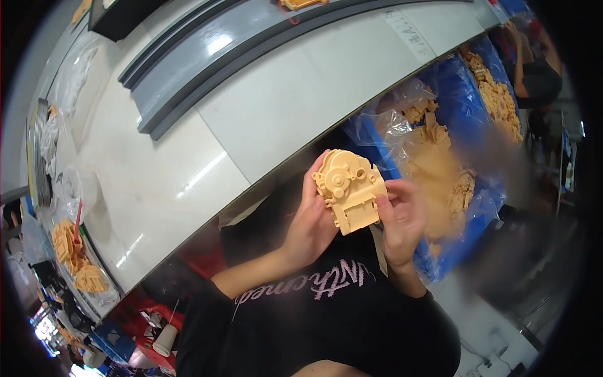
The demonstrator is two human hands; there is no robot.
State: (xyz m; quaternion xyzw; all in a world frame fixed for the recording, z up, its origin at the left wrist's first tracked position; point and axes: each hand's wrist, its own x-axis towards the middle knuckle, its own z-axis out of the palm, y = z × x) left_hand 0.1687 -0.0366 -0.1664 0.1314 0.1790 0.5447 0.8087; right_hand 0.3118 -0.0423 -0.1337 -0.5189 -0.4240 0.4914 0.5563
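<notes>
By the left grip (312,221), curled along one side, and the right grip (404,220), thumb laid on the opposite margin, a tan moulded part (358,204) is held between, its relief face turned up, probably so that it is left unobstructed. It is supported off the bench's (169,188) near edge, before a black shirt (326,330); beside that edge, loose tan pieces (433,133) are contained in a blue crate (382,149).

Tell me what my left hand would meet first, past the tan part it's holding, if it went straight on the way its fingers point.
Likely the near edge of the white table, beyond the left hand and tan part; depth is unclear, so the hand could pass above it.
</notes>
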